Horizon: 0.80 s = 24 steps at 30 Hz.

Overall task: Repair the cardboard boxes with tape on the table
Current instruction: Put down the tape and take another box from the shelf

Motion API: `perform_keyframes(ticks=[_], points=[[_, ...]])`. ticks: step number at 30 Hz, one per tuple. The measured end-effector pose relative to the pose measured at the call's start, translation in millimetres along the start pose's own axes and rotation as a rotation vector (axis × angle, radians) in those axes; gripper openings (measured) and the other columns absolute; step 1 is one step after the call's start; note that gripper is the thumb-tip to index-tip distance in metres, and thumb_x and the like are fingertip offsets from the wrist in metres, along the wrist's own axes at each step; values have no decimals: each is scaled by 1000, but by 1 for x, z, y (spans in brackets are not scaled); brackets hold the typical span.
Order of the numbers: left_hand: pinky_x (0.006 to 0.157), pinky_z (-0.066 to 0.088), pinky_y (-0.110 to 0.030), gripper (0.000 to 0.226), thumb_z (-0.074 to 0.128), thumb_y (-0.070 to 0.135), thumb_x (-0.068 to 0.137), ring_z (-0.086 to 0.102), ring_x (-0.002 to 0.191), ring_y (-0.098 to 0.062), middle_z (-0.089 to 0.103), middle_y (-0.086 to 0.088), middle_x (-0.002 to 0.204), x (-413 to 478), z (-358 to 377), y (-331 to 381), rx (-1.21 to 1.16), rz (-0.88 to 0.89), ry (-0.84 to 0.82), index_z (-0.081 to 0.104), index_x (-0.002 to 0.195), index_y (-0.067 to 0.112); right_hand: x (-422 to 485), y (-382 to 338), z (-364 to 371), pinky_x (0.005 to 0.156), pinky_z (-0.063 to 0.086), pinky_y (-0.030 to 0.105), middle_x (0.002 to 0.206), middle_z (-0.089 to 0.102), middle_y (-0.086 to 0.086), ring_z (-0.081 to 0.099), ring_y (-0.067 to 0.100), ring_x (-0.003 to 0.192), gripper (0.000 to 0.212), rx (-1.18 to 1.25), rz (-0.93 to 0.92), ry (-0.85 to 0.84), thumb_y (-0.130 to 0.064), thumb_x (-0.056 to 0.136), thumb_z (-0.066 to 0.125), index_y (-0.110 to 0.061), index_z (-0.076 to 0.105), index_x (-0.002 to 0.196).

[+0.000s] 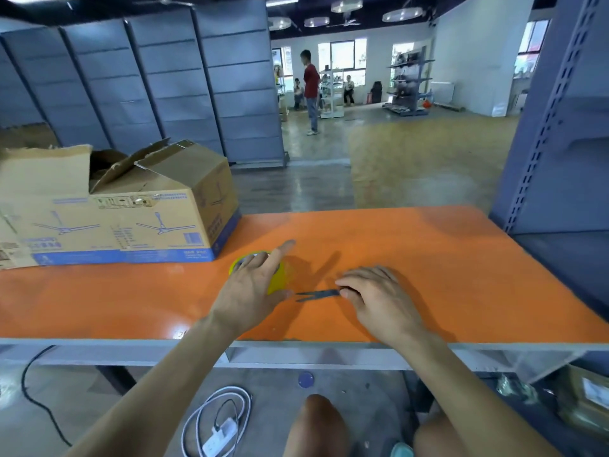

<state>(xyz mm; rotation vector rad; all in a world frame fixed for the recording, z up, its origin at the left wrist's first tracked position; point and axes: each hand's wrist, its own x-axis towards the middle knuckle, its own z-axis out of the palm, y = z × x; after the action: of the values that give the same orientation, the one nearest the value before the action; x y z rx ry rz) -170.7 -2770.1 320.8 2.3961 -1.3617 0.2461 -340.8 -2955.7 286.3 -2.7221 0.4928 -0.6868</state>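
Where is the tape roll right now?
Head view: the yellow tape roll lies centre-left on the orange table, under the left hand, just right of the cardboard box and left of the dark tool.

One cardboard box (112, 209); one tape roll (279, 280); one pair of scissors (318, 294); one table (428, 252)

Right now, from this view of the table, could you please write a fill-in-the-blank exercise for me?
1. The table top is coloured ____.
2. The left hand reaches over a tape roll that is ____.
3. The cardboard box has top flaps that are ____.
4. The right hand holds a dark tool whose tips point toward the ____ hand.
Missing words: orange; yellow; open; left.
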Motion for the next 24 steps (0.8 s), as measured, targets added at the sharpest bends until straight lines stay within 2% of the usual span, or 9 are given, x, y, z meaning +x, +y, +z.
perform_keyframes(ticks=[2,6,8,10,12,15,19,24], points=[[95,45,-40,86,76,40,88,50,105,-23,51,6,106,-3,-1,2,26,6,65,25,158,38,-3,1,-3,115,20,24,135,63,-9,49,13,130,29,-13,-4,14,-31,103,56,-25,68,129],[85,49,-43,67,73,34,90,46,99,-23,50,0,112,-7,-3,18,70,48,236,44,150,28,-7,-1,-8,116,23,28,143,57,-6,40,17,140,39,-14,31,16,-38,105,49,-23,59,140],[84,50,-45,56,74,31,89,47,102,-25,52,-2,119,-8,-3,33,52,96,284,54,142,24,-10,1,-13,118,22,29,148,53,-5,37,16,144,42,-28,42,13,-39,105,48,-23,55,144],[91,48,-44,52,70,33,91,48,113,-26,53,-3,132,-5,0,53,1,157,258,57,140,23,-15,6,-25,119,22,30,151,50,-5,35,16,145,43,-57,59,6,-38,105,49,-23,52,146],[102,43,-46,52,62,37,93,46,130,-27,48,-4,146,1,0,76,-40,222,210,54,143,23,-21,13,-43,117,24,30,153,47,-5,34,16,145,45,-99,85,0,-37,105,49,-23,49,148],[118,25,-42,57,56,41,101,23,152,-21,30,-1,163,12,0,112,-48,282,108,41,154,24,-31,20,-77,117,29,31,156,41,-7,31,14,146,49,-146,117,0,-37,105,48,-23,43,152],[122,14,-35,64,53,43,102,10,156,-15,18,1,168,27,1,157,-99,356,39,30,159,24,-52,31,-124,119,27,31,159,37,-6,31,15,146,56,-252,163,-14,-34,103,52,-21,36,155],[123,19,-35,67,55,41,101,18,154,-16,25,2,165,53,-8,218,-164,501,14,26,160,25,-82,52,-192,119,19,30,161,34,-6,29,16,148,62,-394,287,35,-38,103,52,-23,29,158]])
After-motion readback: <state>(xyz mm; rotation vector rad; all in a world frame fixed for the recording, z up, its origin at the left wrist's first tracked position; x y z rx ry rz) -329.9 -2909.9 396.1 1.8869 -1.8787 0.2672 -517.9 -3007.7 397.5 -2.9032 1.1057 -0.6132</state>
